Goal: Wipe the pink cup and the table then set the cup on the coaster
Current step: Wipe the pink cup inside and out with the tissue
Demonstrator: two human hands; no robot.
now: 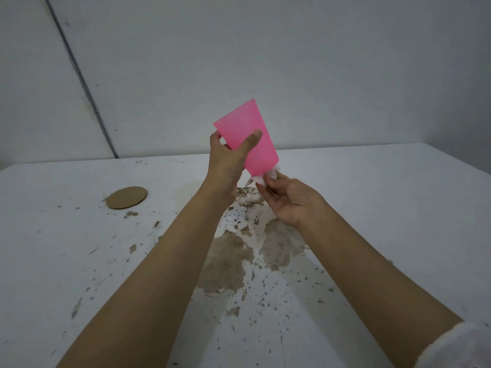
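While my left hand [228, 155] grips the pink cup [245, 136] in the air, my right hand [289, 200] pinches a white tissue [261, 177] at its lower end.

My left thumb lies across the near side of the cup and my other fingers wrap round its far side at about 9 o'clock, so the cup sits clamped between them, well above the table [398, 208]. That forearm rises steeply from 7 o'clock. My right palm faces up and left, its fingertips pressed together on the tissue, which touches the cup's narrow end at 5 o'clock. The cup's long axis tilts, with the wide end toward 11 o'clock and the narrow end toward 5 o'clock. The brown coaster [127, 197] lies flat on the table at 9 o'clock, well apart from the cup, and brown stains [231, 264] spread under my arms.
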